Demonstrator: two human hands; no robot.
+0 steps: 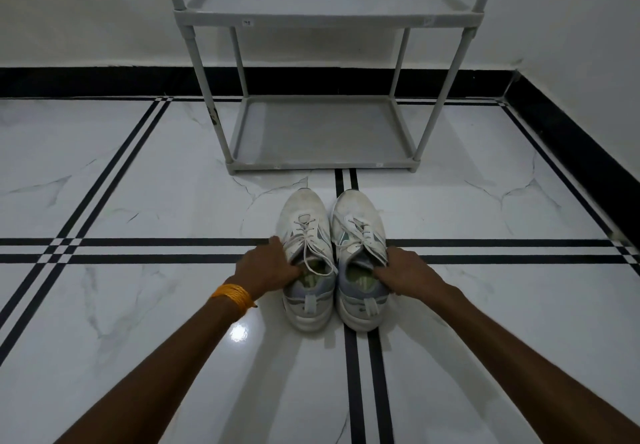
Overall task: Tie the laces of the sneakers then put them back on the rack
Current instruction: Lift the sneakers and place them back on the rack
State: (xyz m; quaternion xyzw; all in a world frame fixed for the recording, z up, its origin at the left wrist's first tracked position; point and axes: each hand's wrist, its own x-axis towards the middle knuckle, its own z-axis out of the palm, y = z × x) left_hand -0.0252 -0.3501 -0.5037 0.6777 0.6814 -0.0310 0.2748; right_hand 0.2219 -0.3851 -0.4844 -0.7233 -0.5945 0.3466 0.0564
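Observation:
Two white sneakers stand side by side on the floor, toes pointing at the rack. My left hand (268, 265) grips the left sneaker (304, 221) at its collar, fingers reaching into the opening. My right hand (407, 272) grips the right sneaker (360, 218) the same way. The laces of both shoes lie across the tongues with loops showing; I cannot tell how firmly they are knotted. The grey rack (322, 163) stands just beyond the toes, and its bottom shelf and the shelf above hold nothing.
The floor is glossy white marble with black double stripes crossing under the shoes. A black skirting (104, 81) runs along the white back wall and the right wall (588, 152). An orange thread band (232, 296) sits on my left wrist.

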